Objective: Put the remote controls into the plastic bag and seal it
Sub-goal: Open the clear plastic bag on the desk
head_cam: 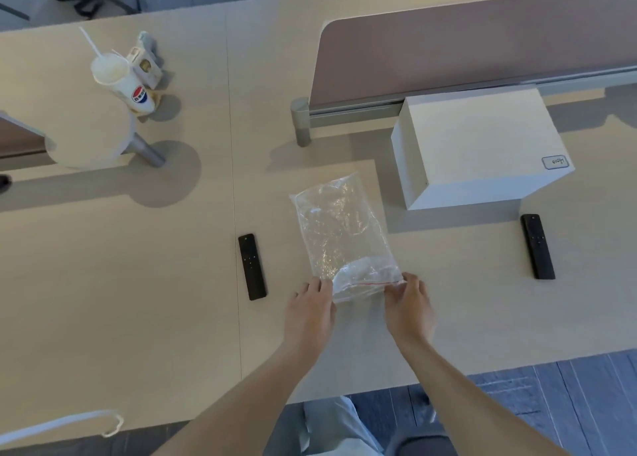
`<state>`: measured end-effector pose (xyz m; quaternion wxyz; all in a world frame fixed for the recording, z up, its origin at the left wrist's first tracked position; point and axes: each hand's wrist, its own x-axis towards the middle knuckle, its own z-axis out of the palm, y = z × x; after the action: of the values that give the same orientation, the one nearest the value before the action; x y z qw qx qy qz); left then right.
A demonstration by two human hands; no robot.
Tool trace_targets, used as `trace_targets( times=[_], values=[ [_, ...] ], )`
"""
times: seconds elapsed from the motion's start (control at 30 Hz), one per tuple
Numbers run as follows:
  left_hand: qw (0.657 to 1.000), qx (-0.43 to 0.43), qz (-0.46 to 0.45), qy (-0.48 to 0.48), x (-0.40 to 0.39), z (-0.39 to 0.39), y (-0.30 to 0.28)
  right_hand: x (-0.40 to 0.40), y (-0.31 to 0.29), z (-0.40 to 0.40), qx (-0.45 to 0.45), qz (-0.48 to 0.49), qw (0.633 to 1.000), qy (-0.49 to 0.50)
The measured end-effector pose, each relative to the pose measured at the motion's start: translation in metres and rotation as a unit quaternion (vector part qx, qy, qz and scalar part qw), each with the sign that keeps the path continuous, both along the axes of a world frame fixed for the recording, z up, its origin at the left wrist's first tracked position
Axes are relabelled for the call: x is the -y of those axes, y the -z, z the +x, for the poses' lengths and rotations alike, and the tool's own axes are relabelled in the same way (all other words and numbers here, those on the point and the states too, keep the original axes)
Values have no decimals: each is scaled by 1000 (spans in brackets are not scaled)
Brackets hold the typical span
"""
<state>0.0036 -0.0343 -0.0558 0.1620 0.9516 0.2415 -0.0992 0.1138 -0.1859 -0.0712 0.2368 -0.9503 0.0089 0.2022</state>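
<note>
A clear plastic bag [339, 229] with a red zip line lies flat on the beige table [120, 300], its mouth toward me. My left hand [310, 312] pinches the left corner of the mouth. My right hand [408, 307] pinches the right corner. One black remote control [252, 266] lies to the left of the bag, close to my left hand. A second black remote control [537, 246] lies far to the right, in front of a white box. The bag looks empty.
A white box [482, 148] stands behind the right remote. A desk divider panel [465, 48] runs along the back right. At the back left are a lidded drink cup with a straw [119, 79], a small carton [144, 64] and a round white lamp base [89, 135].
</note>
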Motion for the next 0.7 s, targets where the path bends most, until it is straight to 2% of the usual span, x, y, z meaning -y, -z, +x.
trace_targets(
  times=[0.07, 0.17, 0.23, 0.4, 0.6, 0.7],
  values=[
    [999, 25, -29, -20, 0, -7, -3, 0, 3, 3, -87, 83, 991, 60],
    [995, 40, -73, -50, 4, -21, -12, 0, 4, -3, -206, 182, 953, 127],
    [991, 44, -107, -73, 9, -34, -19, 1, 2, -17, -242, 212, 937, 136],
    [987, 40, -141, -73, 15, -64, -34, 7, -16, -53, -233, 237, 934, 130],
    [995, 25, -98, -19, 17, -65, -38, 25, -33, -64, -208, 195, 957, 62],
    [992, 13, -126, -9, 26, -52, -39, 32, -37, -55, -203, 174, 963, 34]
  ],
)
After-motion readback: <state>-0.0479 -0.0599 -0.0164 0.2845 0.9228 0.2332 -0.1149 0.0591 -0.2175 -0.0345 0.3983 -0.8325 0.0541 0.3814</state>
